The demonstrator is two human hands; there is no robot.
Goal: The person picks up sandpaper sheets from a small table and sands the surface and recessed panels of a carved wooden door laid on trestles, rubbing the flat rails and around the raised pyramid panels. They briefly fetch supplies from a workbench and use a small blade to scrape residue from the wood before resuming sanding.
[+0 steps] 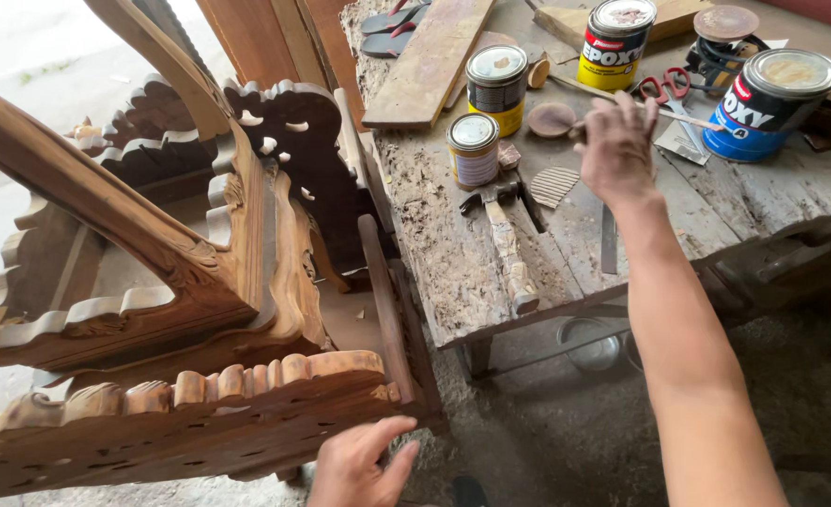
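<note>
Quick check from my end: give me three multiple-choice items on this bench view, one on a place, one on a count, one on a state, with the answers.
1. Where does the hammer lie?
A. on the workbench, in front of the small can
B. on the floor
C. on the carved wooden frame

2. How many round cans stand on the workbench?
A. two
B. four
C. six

3. What is the right hand doing?
A. resting flat and empty
B. holding a thin stick
C. gripping the hammer

Answers:
1 A, the hammer lies on the planks just before the small can.
2 B, two dark-and-yellow, one blue, one small pale.
3 B, the fingers close on the stick, while the left hand rests at the carved wooden frame.
</note>
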